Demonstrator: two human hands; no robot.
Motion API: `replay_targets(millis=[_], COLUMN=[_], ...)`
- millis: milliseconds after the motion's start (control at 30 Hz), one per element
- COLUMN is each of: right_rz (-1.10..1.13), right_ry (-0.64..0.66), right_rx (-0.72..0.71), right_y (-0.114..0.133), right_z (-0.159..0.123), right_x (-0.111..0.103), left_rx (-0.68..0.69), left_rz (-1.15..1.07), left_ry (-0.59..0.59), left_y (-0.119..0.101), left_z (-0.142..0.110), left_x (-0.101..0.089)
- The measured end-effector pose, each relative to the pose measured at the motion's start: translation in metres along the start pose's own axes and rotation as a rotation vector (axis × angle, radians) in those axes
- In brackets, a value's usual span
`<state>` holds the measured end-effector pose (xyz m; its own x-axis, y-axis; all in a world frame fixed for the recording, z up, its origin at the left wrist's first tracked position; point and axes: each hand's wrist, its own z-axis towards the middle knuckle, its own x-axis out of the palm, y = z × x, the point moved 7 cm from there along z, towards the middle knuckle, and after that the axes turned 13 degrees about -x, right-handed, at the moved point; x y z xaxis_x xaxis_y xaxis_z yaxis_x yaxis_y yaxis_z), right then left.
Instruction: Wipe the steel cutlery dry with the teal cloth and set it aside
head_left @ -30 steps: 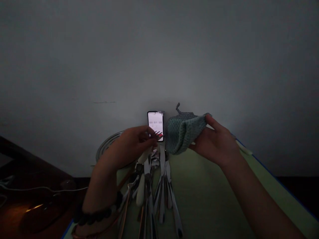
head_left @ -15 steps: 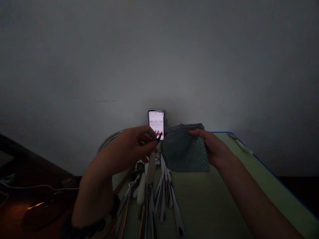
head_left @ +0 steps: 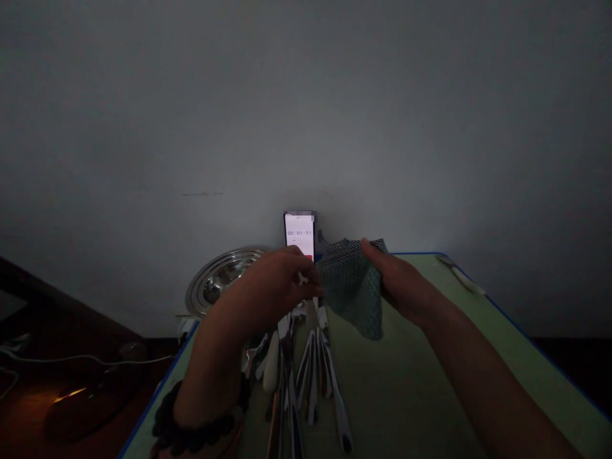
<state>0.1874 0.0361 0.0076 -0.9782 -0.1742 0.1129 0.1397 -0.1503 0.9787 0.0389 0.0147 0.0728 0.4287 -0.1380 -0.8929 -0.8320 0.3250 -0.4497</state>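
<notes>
My left hand is closed with thumb and fingers pinched on a fork, whose pale handle hangs below the fingers; its tines are hidden now. My right hand grips a grey-green cloth with a dark-and-white woven side, its thumb lying on top. The cloth's left edge meets the fingertips of my left hand. Beneath both hands, several knives, spoons and forks lie in a loose pile on the table, among them a metal knife and a white handle.
A round steel bowl stands at the back left, partly behind my left arm. A phone showing a running timer leans on the wall. One white-handled utensil lies near the right edge of the green table. Left of it hangs a white cable.
My left hand has moved right to the cloth with the fork, and the tines have gone out of sight. The cloth has folded narrower, and more of the bowl shows.
</notes>
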Motion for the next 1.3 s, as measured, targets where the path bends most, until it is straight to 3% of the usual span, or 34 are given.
replay_targets(millis=[167,333,467,567,667,800,933,1067,1300], right_rz=[-0.234,-0.360,-0.209,-0.006,0.094,-0.039,-0.014,-0.195,-0.712], right_ry=[-0.059,0.083,0.313,0.403,0.395,0.289,0.468,0.535,0.478], right_rx=[-0.079,-0.129,-0.066,0.013,0.089,0.022,0.046,0.007,-0.182], right_y=[0.009,0.023,0.022,0.018,0.010,0.007,0.005,0.010,0.026], right_z=[0.003,-0.006,-0.016,-0.020,-0.019,-0.012,-0.019,-0.021,-0.019], right_x=[-0.018,0.003,0.029,0.035,0.028,0.013,0.031,0.037,0.031], left_rx=[-0.054,-0.029,-0.054,-0.084,-0.096,-0.088,-0.077,-0.074,-0.049], left_rz=[-0.079,-0.068,-0.050,-0.064,-0.116,-0.154,-0.145,-0.139,-0.032], left_ry=[-0.068,-0.065,-0.078,-0.101,-0.133,-0.179,-0.167,-0.100,0.054], left_y=[-0.002,-0.010,-0.010,-0.006,-0.004,-0.007,-0.010,-0.008,-0.003], left_z=[0.000,0.003,0.005,0.005,0.005,0.005,0.006,0.004,-0.004], left_x=[-0.006,0.003,0.006,0.003,-0.001,-0.006,-0.003,-0.001,0.000])
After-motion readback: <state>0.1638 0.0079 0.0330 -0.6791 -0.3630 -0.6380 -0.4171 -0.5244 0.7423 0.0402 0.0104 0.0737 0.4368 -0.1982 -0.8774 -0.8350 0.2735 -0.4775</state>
